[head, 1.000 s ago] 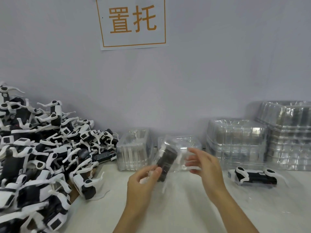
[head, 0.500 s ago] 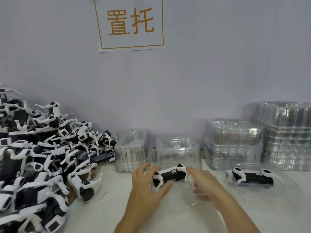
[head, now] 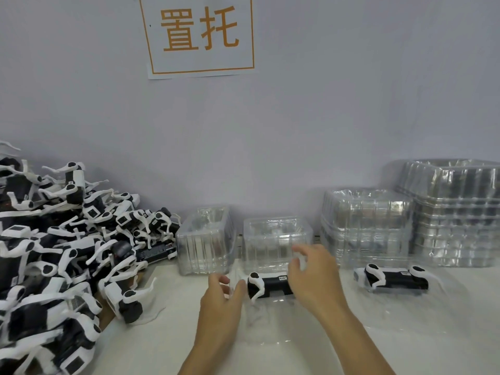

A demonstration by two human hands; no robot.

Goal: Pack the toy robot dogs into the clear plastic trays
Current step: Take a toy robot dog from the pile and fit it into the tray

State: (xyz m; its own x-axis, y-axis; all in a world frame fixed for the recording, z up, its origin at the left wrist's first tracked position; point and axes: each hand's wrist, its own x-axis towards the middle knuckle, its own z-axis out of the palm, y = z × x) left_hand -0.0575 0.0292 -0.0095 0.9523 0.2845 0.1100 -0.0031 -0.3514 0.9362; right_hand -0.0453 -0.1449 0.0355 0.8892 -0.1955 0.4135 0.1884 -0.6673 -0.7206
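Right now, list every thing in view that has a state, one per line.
Left hand: fingers loosely curled, beside the toy's end.
Right hand: fingers spread above the toy, gripping nothing visible.
Toy robot dog: lying flat in a clear tray.
Second toy robot dog: lying flat, packed.
Toy pile: unpacked, heaped.
Tray stacks: nested.

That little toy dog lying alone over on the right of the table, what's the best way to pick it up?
Probably by the black middle body of the toy dog, coming down from above with fingers on its long front and back sides. It lies flat lengthwise, and that straight bar is bare, while the white legs curl round both ends and look thin.
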